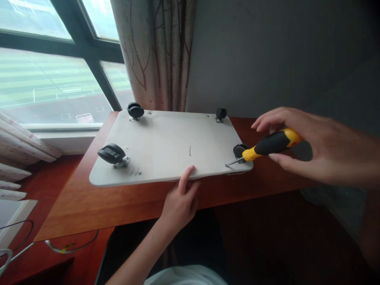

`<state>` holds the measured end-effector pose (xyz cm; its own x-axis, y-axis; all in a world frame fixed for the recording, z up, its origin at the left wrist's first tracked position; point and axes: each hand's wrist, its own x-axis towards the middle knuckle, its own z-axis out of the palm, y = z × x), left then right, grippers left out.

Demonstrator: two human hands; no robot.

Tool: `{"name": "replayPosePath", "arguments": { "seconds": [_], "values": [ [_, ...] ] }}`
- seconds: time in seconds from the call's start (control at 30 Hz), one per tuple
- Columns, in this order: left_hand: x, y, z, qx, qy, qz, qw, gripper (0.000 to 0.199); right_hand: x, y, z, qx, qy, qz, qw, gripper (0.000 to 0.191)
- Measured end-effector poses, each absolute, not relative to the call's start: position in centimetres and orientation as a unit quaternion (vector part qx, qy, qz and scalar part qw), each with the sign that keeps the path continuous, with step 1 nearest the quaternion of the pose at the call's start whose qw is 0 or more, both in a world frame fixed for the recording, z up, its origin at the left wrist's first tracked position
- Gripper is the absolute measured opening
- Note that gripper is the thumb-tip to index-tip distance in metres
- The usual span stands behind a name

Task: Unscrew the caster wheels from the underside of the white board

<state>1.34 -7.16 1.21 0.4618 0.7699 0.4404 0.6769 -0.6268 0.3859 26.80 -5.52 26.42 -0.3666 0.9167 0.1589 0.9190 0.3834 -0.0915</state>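
A white board (166,142) with rounded corners lies on the wooden table, black swivel casters facing up at its corners. My left hand (182,202) grips the near edge, its index finger stretched on top and the other fingers curled at the rim. On the right, my right hand (314,146) loosely holds a yellow-and-black screwdriver (271,143) by its handle, thumb below and fingers above. The slanted shaft meets a screw spot near the board's right front corner, beside the right front caster (240,151). A left front caster (112,153) stands on a metal plate.
The reddish wooden table (136,204) extends past the board on both sides. Behind it hang a curtain (160,55) and a grey wall (252,55). A window (50,87) is at left. Cables (74,248) show at the lower left.
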Motion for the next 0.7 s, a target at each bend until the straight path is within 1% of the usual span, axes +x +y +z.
{"name": "replayPosePath", "arguments": {
  "seconds": [0.07,0.1,0.17,0.23,0.3,0.4,0.47,0.6,0.7],
  "values": [
    [1.3,-7.4,1.8,0.847,0.425,0.304,0.096,0.032,26.9,-5.6,26.3,-0.590,-0.801,-0.033,0.098,0.043],
    [1.3,-7.5,2.2,0.845,0.420,0.316,0.103,0.032,26.9,-5.6,26.2,-0.615,-0.780,-0.048,0.103,0.043],
    [1.5,-7.4,3.2,0.843,0.397,0.345,0.108,0.032,26.9,-5.5,26.0,-0.647,-0.751,-0.070,0.116,0.037],
    [1.9,-6.9,4.5,0.851,0.370,0.358,0.105,0.031,27.1,-5.4,25.9,-0.639,-0.757,-0.061,0.122,0.031],
    [2.6,-5.9,6.1,0.864,0.361,0.337,0.100,0.030,27.6,-5.5,25.9,-0.608,-0.786,-0.023,0.111,0.027],
    [3.9,-3.9,8.3,0.878,0.372,0.280,0.111,0.027,28.8,-5.9,26.1,-0.564,-0.820,0.024,0.092,0.033],
    [4.9,-2.6,9.2,0.889,0.363,0.249,0.123,0.027,29.6,-6.2,26.2,-0.546,-0.833,0.022,0.082,0.035],
    [6.7,-0.7,9.8,0.901,0.338,0.221,0.156,0.029,31.0,-6.9,26.1,-0.539,-0.840,0.021,0.061,0.028],
    [7.5,0.0,9.7,0.903,0.338,0.213,0.158,0.030,32.0,-7.4,25.8,-0.512,-0.854,0.055,0.072,0.024]
  ]
}}
